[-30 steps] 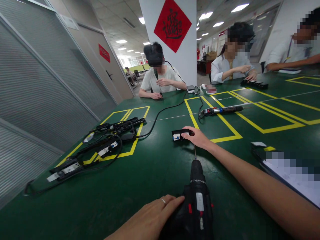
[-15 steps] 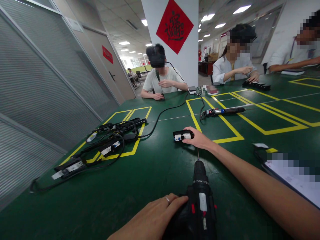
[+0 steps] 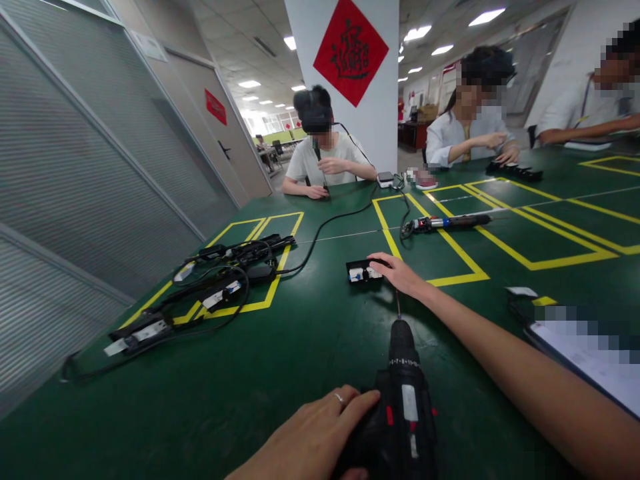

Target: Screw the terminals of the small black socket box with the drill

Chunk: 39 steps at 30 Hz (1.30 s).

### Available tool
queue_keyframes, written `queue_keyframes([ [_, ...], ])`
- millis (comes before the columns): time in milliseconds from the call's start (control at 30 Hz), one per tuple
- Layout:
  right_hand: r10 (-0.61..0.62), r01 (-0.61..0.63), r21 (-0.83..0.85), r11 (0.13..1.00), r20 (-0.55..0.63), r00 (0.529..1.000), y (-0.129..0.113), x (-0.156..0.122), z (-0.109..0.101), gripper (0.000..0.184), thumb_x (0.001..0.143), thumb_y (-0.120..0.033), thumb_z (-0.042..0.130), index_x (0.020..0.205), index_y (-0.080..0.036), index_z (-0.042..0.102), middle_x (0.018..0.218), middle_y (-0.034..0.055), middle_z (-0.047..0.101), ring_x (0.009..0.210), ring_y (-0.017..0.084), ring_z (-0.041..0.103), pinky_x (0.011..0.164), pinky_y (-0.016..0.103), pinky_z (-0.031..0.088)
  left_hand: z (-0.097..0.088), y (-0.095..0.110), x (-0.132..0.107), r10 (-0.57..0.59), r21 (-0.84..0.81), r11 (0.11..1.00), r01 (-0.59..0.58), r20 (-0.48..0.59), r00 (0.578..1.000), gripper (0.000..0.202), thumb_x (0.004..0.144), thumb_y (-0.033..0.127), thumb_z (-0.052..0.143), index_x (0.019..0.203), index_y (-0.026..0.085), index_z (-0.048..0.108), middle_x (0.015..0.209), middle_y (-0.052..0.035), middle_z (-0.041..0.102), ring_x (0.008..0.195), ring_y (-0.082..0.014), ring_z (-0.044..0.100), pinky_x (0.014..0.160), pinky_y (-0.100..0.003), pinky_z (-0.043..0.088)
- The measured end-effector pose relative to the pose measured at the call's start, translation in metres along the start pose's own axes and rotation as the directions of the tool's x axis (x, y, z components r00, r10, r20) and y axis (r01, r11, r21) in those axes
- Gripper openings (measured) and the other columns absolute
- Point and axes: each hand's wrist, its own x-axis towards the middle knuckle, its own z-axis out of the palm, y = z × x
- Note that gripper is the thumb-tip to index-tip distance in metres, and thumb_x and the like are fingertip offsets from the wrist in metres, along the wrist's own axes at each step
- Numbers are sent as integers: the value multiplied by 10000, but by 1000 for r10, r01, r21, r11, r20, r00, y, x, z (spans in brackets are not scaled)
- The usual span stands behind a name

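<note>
My right hand (image 3: 396, 271) clamps the right end of the black module (image 3: 359, 273), lying crosswise ahead-left of drill (image 3: 406, 387); left hand (image 3: 325, 420) on drill, can't tell grip

A slim, silver-toned ring (image 3: 339, 399) gleams on one finger of the worker's bare left hand (image 3: 310, 433), its narrow band curving over the knuckle side; any finer detail on it is too small to make out. The right hand (image 3: 399, 275), also bare, has slender fingers and a narrow wrist (image 3: 425, 293), leading into a long, slim, uncovered right forearm (image 3: 505, 360) that broadens toward the elbow.
</note>
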Motion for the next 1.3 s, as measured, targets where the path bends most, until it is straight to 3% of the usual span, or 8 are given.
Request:
queue_keyframes([
  [267,-3,20,102,995,-158,987,22,2,-2,289,904,-317,550,1158,-182,573,1197,77,595,1007,214,606,848,437,497,11,12,12,17,70,997,-19,29,999,698,679,262,702,1337,267,470,1345,-112,527,1206,-348,491,1024,-507,377],
  [433,12,8,122,992,-160,987,32,3,0,279,898,-317,560,1133,-168,581,1150,71,612,964,204,620,813,419,513,-6,17,8,-13,90,996,11,13,1000,638,791,513,572,1376,328,398,1374,-88,504,1206,-335,505,1007,-513,381],
  [500,9,10,130,991,-148,989,30,3,1,283,895,-313,566,1137,-167,578,1151,71,611,964,205,620,812,420,513,-17,9,20,-16,165,986,34,-110,994,601,848,524,474,1397,309,362,1425,-101,435,1244,-351,462,1027,-534,339],
  [633,-2,20,154,988,-116,993,24,2,3,288,894,-307,567,1147,-167,572,1152,72,610,961,205,621,808,419,516,-41,-16,70,155,325,945,-22,-387,909,512,884,399,457,1352,194,416,1351,-128,451,1187,-301,500,1040,-441,335],
  [733,0,14,154,988,-90,996,22,0,2,282,895,-311,566,1135,-164,577,1133,69,618,941,199,627,795,411,521,-50,-34,117,300,435,896,-88,-446,843,484,860,348,511,1301,159,447,1317,-124,450,1185,-271,484,1048,-379,333],
  [933,13,-4,112,994,-84,996,24,3,2,273,898,-305,562,1134,-169,579,1143,70,614,949,199,624,802,411,519,-47,-70,190,470,591,794,-142,-450,759,567,768,308,655,1270,168,433,1256,-120,468,1144,-270,492,989,-398,421],
  [1067,14,-8,84,996,-67,998,27,6,3,267,900,-304,558,1131,-173,581,1143,69,615,944,195,625,799,406,521,-44,-86,207,532,627,766,-143,-493,689,539,794,245,627,1281,185,402,1220,-104,486,1114,-243,509,965,-381,452],
  [1300,-2,3,17,1000,-49,999,26,6,-1,264,900,-306,558,1126,-173,585,1148,68,614,956,200,622,810,411,516,-43,-87,210,563,729,681,-71,-459,687,343,836,199,560,1171,178,489,1094,-94,556,975,-235,544,862,-390,481],
])
